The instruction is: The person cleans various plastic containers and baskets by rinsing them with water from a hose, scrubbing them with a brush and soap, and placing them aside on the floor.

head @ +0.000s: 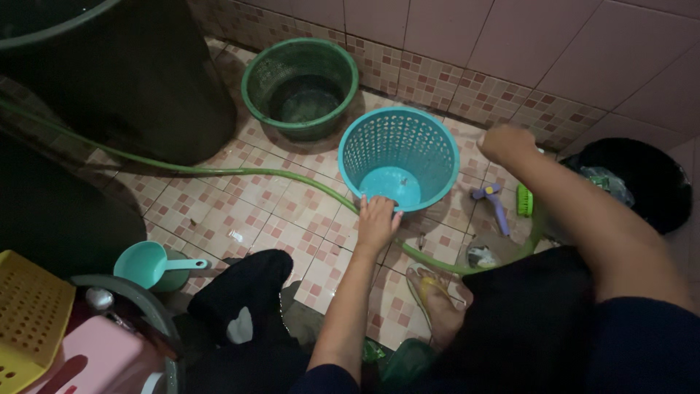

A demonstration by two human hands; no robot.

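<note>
Head view: a teal perforated basket point(399, 157) lies tipped on the tiled floor point(219, 211), empty, mouth toward the camera. The left hand point(377, 222) grips its lower rim, fingers curled over the edge. The right hand point(506, 143) — closed in a fist — hovers beside the basket. Behind stands a green bucket point(300, 86), its contents too dark to tell.

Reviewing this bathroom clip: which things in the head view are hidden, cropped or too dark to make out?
- Right hand: seen from behind, so its fingers and any grip are hidden.
- Left hand: fingertips at the teal basket rim; grasp unclear.
- Black bin: contents lost in shadow, edge hidden by the right arm.
- Large dark barrel: cut off by the top edge.
- Green bucket: inside too dim to read.
</note>
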